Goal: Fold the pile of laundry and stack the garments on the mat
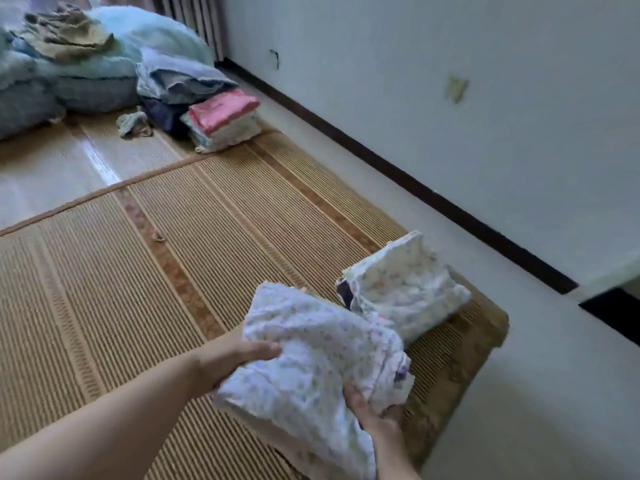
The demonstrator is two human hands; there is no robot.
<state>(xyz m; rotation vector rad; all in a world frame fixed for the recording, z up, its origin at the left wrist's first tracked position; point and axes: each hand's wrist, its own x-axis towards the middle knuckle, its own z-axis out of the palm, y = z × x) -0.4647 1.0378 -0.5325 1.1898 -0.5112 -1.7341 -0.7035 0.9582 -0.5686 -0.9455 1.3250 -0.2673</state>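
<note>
Held garment (311,368) runs far-left to near-right.

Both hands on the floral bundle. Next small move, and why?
Probably carry the folded floral garment right and lower it onto the stack on the mat: left hand and right hand grip it, already folded, beside that stack.

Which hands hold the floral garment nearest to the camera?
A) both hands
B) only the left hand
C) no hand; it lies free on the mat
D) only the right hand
A: the left hand grips the left edge of the garment, thumb on top, and the right hand grips its lower right corner.
</note>
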